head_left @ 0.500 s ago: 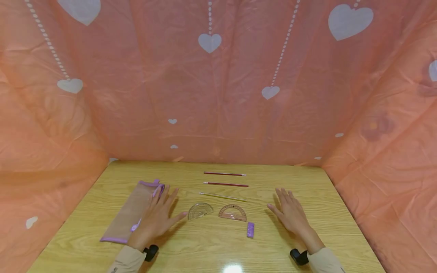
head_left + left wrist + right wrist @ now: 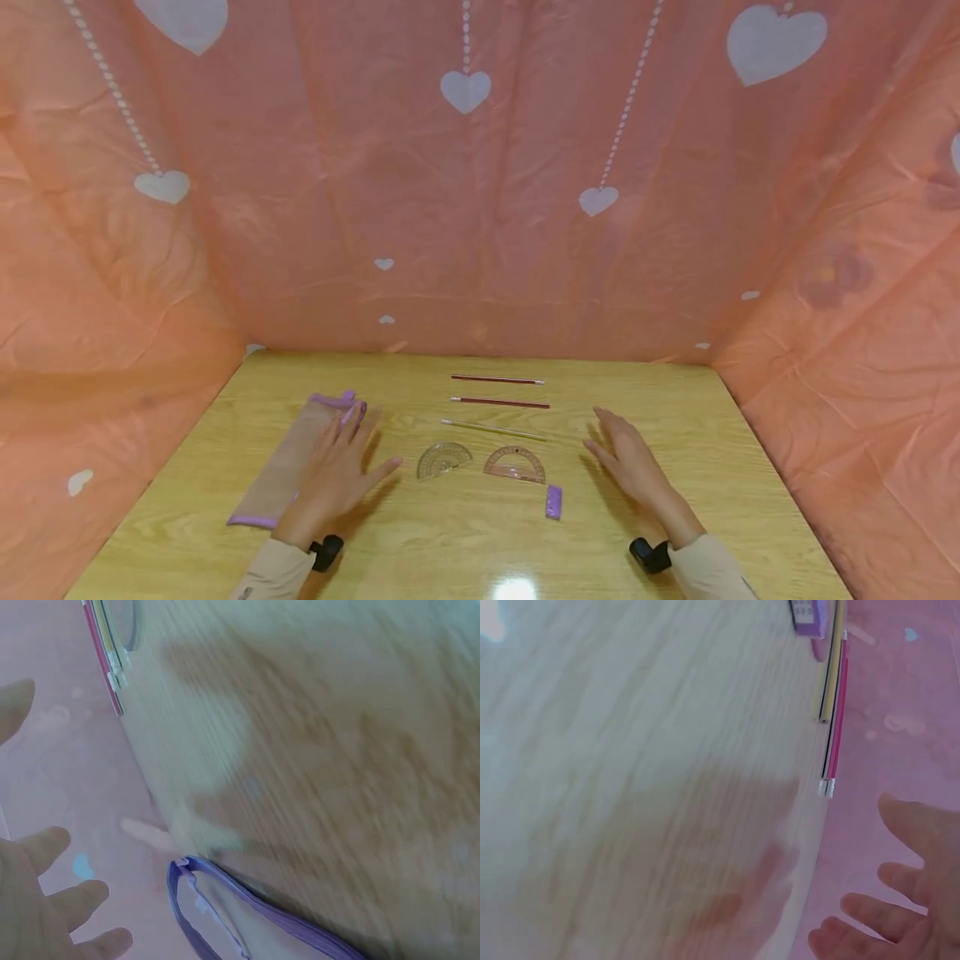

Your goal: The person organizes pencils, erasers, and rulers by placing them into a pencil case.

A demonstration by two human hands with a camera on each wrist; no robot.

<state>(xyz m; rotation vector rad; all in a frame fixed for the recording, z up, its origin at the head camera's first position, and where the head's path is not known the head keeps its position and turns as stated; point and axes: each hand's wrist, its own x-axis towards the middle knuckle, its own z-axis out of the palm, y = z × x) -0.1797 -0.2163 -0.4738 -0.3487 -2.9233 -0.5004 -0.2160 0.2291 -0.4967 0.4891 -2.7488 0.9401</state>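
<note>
My left hand (image 2: 335, 475) hovers with spread fingers over the right side of a see-through pencil pouch (image 2: 279, 467) with purple edging, covering part of it. On the other side, my right hand (image 2: 633, 462) is held above the table, fingers extended, holding nothing. Between the hands lie a clear protractor (image 2: 444, 461), a pinkish protractor (image 2: 515, 464) and a purple eraser (image 2: 553, 502). Behind them a yellowish pencil (image 2: 493, 430) and two dark red pencils, one nearer (image 2: 500, 402) and one farther (image 2: 498, 380), lie roughly in parallel rows.
The wooden table (image 2: 450, 550) ends at a pink-orange cloth (image 2: 480, 250) with white hearts, which hangs along the back and both sides. Black wrist cameras sit at both wrists, one on the left (image 2: 327, 552) and one on the right (image 2: 649, 556).
Both hands have shifted slightly, the left one back toward the body and the right one turning a little more edge-on. The pouch, pencils, protractors and eraser keep their places on the table.
</note>
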